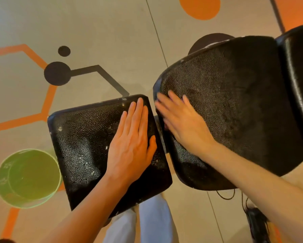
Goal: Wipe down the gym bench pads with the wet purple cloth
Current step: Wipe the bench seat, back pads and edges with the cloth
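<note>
Two black textured bench pads fill the middle of the view. The smaller seat pad (80, 148) lies at lower centre-left, and the larger back pad (235, 106) stretches up to the right. My left hand (133, 144) lies flat on the seat pad's right side, fingers straight and together. My right hand (180, 120) rests on the near left end of the back pad with fingers spread; it is motion-blurred. Neither hand holds anything. No purple cloth is visible.
A translucent green bucket (28, 178) stands on the floor left of the seat pad. The floor is beige with orange and black painted shapes. Black cables (256, 221) lie at lower right. My light trouser legs (147, 223) show below the seat pad.
</note>
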The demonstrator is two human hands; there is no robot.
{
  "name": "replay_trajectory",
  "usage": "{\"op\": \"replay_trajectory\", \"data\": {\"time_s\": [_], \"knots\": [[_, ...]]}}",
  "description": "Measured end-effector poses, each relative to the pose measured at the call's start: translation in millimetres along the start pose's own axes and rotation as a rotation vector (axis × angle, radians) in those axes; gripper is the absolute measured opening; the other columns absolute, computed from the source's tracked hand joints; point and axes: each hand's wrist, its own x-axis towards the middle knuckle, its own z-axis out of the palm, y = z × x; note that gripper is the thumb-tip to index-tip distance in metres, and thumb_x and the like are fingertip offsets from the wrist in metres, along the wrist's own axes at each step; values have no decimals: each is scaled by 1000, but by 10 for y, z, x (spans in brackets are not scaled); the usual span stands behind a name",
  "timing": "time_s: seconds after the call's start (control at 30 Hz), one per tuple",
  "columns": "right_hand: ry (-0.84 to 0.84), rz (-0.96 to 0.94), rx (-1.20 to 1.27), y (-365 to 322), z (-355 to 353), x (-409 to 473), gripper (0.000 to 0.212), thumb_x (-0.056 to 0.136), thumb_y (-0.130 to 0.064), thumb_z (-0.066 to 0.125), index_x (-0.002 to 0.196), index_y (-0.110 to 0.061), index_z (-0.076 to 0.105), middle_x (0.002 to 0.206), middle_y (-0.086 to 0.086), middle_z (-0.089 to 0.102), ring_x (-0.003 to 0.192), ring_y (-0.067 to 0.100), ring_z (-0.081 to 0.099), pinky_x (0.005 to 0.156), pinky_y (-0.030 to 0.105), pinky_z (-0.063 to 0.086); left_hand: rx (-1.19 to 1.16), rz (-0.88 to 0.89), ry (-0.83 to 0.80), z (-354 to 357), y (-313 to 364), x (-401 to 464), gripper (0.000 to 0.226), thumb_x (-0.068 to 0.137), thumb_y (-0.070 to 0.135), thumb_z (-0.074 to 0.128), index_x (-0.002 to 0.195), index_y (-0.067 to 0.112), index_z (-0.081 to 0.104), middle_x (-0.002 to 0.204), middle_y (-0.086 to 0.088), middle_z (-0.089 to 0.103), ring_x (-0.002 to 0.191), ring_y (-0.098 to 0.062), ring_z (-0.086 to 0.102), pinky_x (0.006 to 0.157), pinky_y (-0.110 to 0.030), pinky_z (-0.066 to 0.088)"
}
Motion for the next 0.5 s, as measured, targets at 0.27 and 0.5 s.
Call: {"op": "replay_trajectory", "data": {"time_s": [0.27, 0.5], "knots": [[-72, 43, -17, -406, 89, -883, 70, 86, -18, 60, 148, -14, 27, 158, 2, 20, 146, 27, 15, 118, 44, 12, -1, 5, -8, 8, -10, -5, 68, 99, 35, 36, 154, -1, 17, 163, -18, 10, 153, -30, 7, 124, -44, 13], [59, 207, 145, -322, -8, -211, 50, 96, -21, 42, 146, -13, 35, 156, 4, 28, 145, 26, 21, 117, 48, 23, -9, -1, -19, 19, -13, 6, 70, 98, 36, 35, 154, 0, 15, 164, -17, 8, 153, -28, 5, 124, -43, 9]]}}
